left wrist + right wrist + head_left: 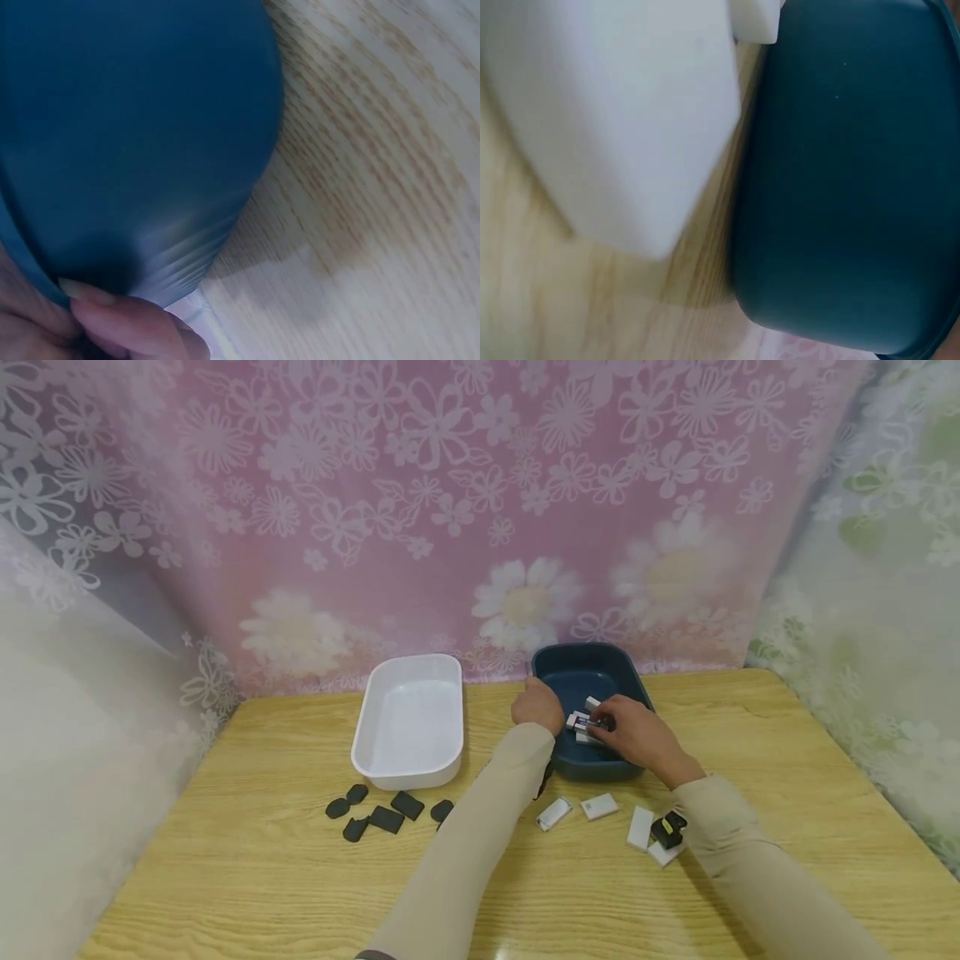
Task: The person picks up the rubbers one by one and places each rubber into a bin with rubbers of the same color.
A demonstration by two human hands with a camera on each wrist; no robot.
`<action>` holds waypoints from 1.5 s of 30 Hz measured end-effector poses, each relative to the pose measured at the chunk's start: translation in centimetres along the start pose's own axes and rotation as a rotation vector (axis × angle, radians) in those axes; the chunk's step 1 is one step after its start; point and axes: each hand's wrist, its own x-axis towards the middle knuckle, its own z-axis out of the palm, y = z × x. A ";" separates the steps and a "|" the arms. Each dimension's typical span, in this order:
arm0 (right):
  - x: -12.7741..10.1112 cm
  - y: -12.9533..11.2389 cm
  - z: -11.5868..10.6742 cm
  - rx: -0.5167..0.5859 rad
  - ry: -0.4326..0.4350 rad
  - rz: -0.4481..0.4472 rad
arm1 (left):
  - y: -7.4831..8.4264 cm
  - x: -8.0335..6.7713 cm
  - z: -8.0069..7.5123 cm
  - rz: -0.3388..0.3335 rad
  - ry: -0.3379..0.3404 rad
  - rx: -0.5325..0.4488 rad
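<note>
Head: right hand [633, 735] pinches eraser [581, 721].

Two tubs [408, 722] side by side, small pieces [598, 806] lying before them

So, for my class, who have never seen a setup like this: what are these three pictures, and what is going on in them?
No machine here: a person wears three cameras. The head view looks down at a wooden table. The left hand grips the rim of a dark blue tray; the left wrist view shows that tray up close. The right hand is inside the tray, holding a small white piece. A white tray stands beside it. In front lie small black pieces and more white pieces. The right wrist view is blurred: something white beside the blue tray.
</note>
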 end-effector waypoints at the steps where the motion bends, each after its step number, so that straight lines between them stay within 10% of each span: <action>1: -0.1 0.0 0.0 -0.002 -0.001 0.002 | 0.0 -0.1 0.1 -0.001 -0.001 -0.004; 10: -0.9 0.2 0.3 0.036 0.025 0.017 | 0.1 -0.4 0.7 0.004 -0.017 0.002; 19: -1.5 1.0 -1.0 0.378 0.155 0.001 | -0.4 -0.3 0.9 0.012 -0.011 0.028; 26: -4.3 1.0 -2.7 0.303 0.182 -0.082 | -1.0 0.0 0.5 0.038 -0.001 0.045; 40: -12.5 0.8 -4.3 0.245 0.014 -0.163 | -0.3 0.1 0.3 0.035 0.001 0.011; 45: -14.2 0.7 -3.6 0.200 -0.177 -0.201 | 0.1 -0.3 0.1 0.034 0.013 0.020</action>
